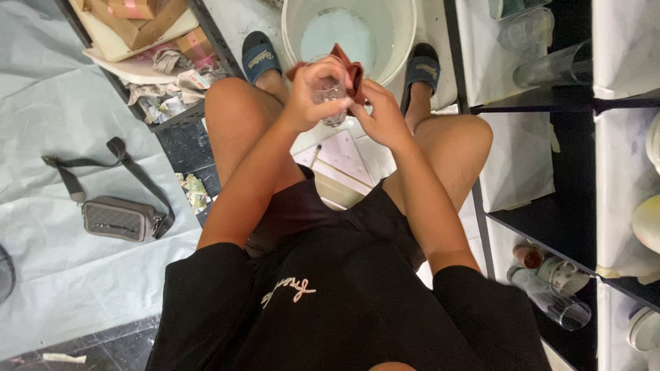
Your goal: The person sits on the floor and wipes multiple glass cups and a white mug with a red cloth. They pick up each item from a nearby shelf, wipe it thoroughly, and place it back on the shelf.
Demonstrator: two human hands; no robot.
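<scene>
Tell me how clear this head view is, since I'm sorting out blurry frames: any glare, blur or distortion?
Head view: evenly lit and mostly sharp; left hand and right hand clear around the glass; wide-angle bending of the shelf frame near the edges; faint sheen on the bucket rim.

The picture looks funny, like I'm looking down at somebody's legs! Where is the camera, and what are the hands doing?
The camera sits on a person's head and looks straight down, so you see their black shirt, bare knees and slippers. There is no machine, just two hands. The left hand holds a small clear glass. The right hand presses a dark red cloth against it. Right beyond the hands stands a white bucket between the feet. On the pale floor sheet to the left lies a grey bag with a strap. On the right, dark shelves hold more glasses and cups.
</scene>
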